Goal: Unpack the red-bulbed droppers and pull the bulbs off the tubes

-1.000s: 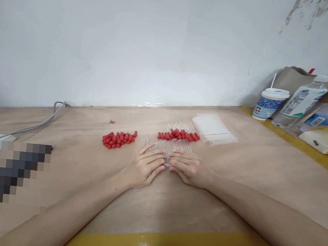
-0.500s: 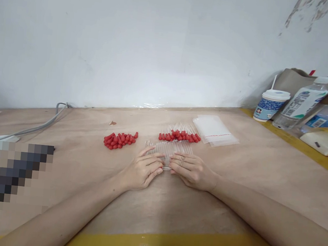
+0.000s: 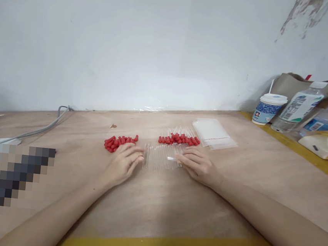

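Observation:
A row of clear glass dropper tubes (image 3: 159,156) lies side by side on the table in front of me. My right hand (image 3: 199,165) is at the row's right end, fingers closed on one clear dropper tube (image 3: 172,158) that points left across the others. At the row's left end, my left hand (image 3: 125,162) rests low with fingers loosely curved and nothing visible in them. It partly covers a pile of red rubber bulbs (image 3: 111,143). Behind the row lie assembled droppers with red bulbs (image 3: 180,139), their clear tubes pointing away.
Clear plastic bags (image 3: 213,133) lie behind my right hand. At the right edge stand a paper cup (image 3: 268,110), a plastic bottle (image 3: 299,107) and packets. A grey cable (image 3: 46,126) runs along the left, near a pixelated area. A white wall (image 3: 130,50) closes the back.
My left hand has moved left from the tubes toward the red bulb pile. My right hand has shifted slightly right and now holds a tube crosswise. More of the row shows.

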Demonstrator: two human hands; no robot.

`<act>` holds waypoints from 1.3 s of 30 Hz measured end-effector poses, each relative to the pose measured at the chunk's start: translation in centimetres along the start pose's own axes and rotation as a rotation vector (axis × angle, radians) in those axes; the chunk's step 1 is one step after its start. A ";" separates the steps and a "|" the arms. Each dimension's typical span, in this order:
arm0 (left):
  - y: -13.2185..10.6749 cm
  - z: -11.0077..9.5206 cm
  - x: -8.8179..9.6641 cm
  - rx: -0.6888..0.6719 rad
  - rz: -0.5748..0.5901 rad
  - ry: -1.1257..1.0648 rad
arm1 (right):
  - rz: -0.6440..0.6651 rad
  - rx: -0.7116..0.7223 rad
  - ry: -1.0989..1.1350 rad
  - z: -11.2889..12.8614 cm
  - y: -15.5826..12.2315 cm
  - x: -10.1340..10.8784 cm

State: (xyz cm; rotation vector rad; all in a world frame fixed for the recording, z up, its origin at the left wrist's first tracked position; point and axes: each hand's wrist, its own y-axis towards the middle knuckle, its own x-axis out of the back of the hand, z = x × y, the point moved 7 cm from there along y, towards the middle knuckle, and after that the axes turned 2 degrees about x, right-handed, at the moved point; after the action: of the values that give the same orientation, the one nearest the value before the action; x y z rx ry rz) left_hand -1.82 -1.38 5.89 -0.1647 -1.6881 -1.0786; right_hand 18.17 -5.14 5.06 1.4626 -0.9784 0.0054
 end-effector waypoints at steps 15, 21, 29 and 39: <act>-1.3 8.1 2.8 0.541 0.328 0.193 | 0.069 -0.343 -0.188 -1.8 1.3 -2.4; -0.9 7.3 2.0 0.519 0.293 0.176 | 0.107 -0.257 -0.167 -1.2 1.2 -2.9; -1.4 7.6 0.7 0.501 0.269 0.149 | 0.206 -0.258 -0.114 -0.8 0.9 -3.0; -2.8 10.9 -0.3 0.614 0.381 0.103 | 0.214 -0.258 -0.114 -0.7 0.8 -2.9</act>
State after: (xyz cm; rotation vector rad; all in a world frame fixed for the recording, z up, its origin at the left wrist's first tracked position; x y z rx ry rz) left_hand -10.94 4.96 3.92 -0.0290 -1.7293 -0.2596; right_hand 16.29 -2.79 4.20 1.1272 -1.1794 -0.0470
